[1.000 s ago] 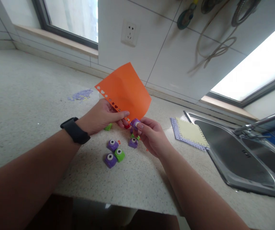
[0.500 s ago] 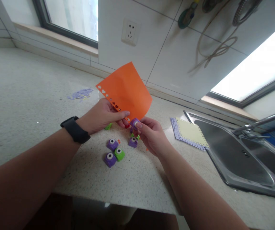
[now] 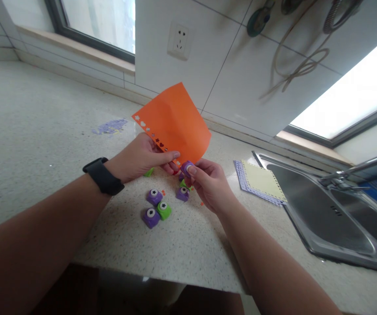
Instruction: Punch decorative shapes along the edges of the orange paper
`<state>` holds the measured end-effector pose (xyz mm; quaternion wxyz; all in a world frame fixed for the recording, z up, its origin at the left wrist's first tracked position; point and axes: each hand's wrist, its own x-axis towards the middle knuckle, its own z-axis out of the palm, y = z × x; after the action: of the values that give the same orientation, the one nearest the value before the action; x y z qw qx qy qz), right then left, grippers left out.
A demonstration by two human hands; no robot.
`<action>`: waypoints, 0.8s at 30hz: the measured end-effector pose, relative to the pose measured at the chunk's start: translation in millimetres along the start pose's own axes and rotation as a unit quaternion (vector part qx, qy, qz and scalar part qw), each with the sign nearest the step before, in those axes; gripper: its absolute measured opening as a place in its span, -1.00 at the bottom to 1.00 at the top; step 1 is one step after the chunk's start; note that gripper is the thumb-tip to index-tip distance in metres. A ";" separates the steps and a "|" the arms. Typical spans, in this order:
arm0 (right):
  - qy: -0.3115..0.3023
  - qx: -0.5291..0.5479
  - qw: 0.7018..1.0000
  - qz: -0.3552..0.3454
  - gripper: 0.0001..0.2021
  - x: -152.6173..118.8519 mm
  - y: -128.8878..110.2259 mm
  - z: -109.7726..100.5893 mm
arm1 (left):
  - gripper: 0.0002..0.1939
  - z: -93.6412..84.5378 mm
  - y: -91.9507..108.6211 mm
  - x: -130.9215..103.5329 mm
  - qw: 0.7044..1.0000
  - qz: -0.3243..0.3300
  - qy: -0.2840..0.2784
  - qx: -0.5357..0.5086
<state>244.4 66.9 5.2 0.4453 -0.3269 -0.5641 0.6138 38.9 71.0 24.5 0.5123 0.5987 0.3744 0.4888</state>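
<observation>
An orange sheet of paper [image 3: 178, 118] is pinched along its lower edge by my left hand [image 3: 153, 157], thumb on top. Small shapes such as hearts and flowers are cut through that edge. Between the thumb and fingers of my right hand [image 3: 211, 181] is a purple craft punch [image 3: 187, 167], at the paper's lower corner, its thumb on the white button. On the counter below lie more punches: a purple one [image 3: 154, 197], a green one [image 3: 164, 211], another purple one [image 3: 151, 217] and a purple one [image 3: 182, 193] close under my right hand. Others are partly hidden behind my fingers.
Purple paper scraps [image 3: 111, 126] lie at the back left of the speckled counter [image 3: 116, 245]. Punched yellow and purple sheets [image 3: 262, 181] are stacked beside the steel sink [image 3: 326, 218] on the right. Tiny orange cutouts [image 3: 163, 192] lie near the punches. A tiled wall stands behind.
The view has shifted very slightly. Both hands keep their hold on the orange paper and the purple punch, with hardly any movement between them.
</observation>
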 end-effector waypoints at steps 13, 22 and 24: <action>0.000 -0.001 1.000 0.000 -0.76 0.4 0.2 0.5 | -0.86 0.5 0.1 -0.4 1.000 0.002 -0.001 -0.003; -0.004 0.007 1.000 0.000 -0.77 0.4 -0.2 1.4 | -0.86 0.7 0.6 -0.5 1.000 0.007 0.001 0.008; -0.002 0.002 1.000 -0.002 -0.78 0.5 0.3 1.0 | -0.85 0.9 1.2 -0.5 1.000 0.009 0.003 0.012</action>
<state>243.3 66.9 5.1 0.4455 -0.3239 -0.5645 0.6147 39.6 70.1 25.6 0.5000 0.6066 0.3761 0.4905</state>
